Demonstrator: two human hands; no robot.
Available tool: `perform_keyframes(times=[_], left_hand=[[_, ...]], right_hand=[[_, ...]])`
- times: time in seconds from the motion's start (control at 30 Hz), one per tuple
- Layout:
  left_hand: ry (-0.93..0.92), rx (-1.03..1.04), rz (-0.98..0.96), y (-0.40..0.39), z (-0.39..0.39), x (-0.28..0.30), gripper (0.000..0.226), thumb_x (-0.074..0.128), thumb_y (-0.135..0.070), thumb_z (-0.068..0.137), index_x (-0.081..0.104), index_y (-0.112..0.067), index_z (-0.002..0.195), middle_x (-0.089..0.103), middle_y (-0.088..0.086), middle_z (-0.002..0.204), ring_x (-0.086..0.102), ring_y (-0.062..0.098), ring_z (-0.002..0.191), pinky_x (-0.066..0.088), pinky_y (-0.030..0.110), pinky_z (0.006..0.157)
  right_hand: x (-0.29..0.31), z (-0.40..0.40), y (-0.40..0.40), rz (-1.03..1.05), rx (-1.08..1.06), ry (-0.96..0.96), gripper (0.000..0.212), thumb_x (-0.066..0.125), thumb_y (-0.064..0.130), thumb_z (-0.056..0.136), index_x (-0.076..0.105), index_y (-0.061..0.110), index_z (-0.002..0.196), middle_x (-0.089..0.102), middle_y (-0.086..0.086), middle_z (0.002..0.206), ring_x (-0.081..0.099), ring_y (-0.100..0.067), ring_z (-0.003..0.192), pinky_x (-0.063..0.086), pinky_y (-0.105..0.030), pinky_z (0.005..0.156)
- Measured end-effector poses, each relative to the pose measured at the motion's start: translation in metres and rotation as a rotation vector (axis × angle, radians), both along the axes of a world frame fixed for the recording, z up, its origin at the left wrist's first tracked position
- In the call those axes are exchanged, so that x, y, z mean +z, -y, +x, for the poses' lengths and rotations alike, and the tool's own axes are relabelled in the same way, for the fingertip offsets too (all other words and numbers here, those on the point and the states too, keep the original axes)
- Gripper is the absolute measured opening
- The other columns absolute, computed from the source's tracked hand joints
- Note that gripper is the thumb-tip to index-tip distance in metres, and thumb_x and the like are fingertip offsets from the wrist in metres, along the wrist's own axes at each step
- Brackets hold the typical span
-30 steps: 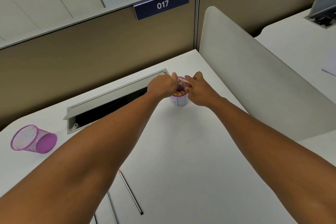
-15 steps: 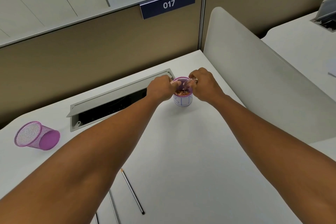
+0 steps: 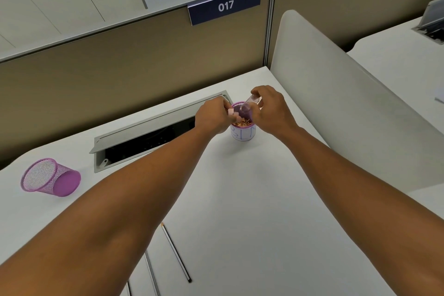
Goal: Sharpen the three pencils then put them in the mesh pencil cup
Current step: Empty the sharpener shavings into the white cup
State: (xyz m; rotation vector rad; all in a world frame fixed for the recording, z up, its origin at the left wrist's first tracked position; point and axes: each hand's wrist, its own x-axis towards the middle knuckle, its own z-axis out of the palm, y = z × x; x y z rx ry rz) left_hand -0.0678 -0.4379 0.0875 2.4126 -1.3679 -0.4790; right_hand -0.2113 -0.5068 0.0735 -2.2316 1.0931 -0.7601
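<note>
Both hands hover over a small purple-rimmed bin cup [image 3: 243, 132] with pencil shavings inside, at the back of the white desk [image 3: 240, 199]. My left hand [image 3: 212, 118] pinches a pink sharpener body [image 3: 232, 114]. A clear sharpener casing [image 3: 248, 104] sits tilted in my right hand [image 3: 271, 110], its mouth toward the bin. One dark pencil [image 3: 176, 253] lies near the front edge; a second pencil [image 3: 151, 274] lies left of it, partly hidden by my left forearm. The purple mesh pencil cup [image 3: 49, 176] lies on its side at far left.
An open cable tray [image 3: 149, 137] is sunk into the desk behind my left arm. A beige partition with the sign 017 [image 3: 225, 5] closes the back. A white curved divider [image 3: 348, 103] borders the right side.
The two hands have drawn apart: my right hand has lifted the clear casing up and to the right of the pink body. The view has shifted slightly.
</note>
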Motion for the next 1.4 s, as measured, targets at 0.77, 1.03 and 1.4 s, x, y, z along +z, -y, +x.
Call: perform_keyframes(times=[0.77, 1.03, 1.4], left_hand=[[-0.095, 0.008, -0.119, 0.003, -0.005, -0.004, 0.039, 0.085, -0.027, 0.071, 0.053, -0.018, 0.089, 0.065, 0.001, 0.091, 0.058, 0.017, 0.076, 0.040, 0.019, 0.052], [-0.143, 0.029, -0.128, 0.003, -0.002, -0.004, 0.036, 0.083, -0.034, 0.073, 0.056, -0.021, 0.092, 0.064, -0.003, 0.091, 0.060, 0.015, 0.079, 0.042, 0.019, 0.053], [-0.469, 0.163, -0.085, 0.009, -0.002, -0.005, 0.036, 0.066, -0.053, 0.083, 0.075, -0.018, 0.081, 0.073, 0.002, 0.082, 0.071, 0.020, 0.080, 0.060, 0.041, 0.079]], right_hand=[[0.003, 0.001, -0.012, -0.067, -0.126, -0.019, 0.030, 0.060, 0.024, 0.090, 0.057, 0.012, 0.118, 0.061, -0.006, 0.116, 0.059, -0.022, 0.100, 0.048, -0.027, 0.074], [0.006, -0.001, -0.015, -0.026, -0.177, 0.010, 0.029, 0.062, 0.028, 0.089, 0.057, 0.014, 0.114, 0.064, -0.003, 0.111, 0.060, -0.019, 0.095, 0.042, -0.022, 0.069], [0.007, -0.004, -0.018, 0.033, -0.270, 0.138, 0.031, 0.061, 0.025, 0.090, 0.055, 0.012, 0.118, 0.063, -0.003, 0.116, 0.061, -0.020, 0.101, 0.045, -0.024, 0.078]])
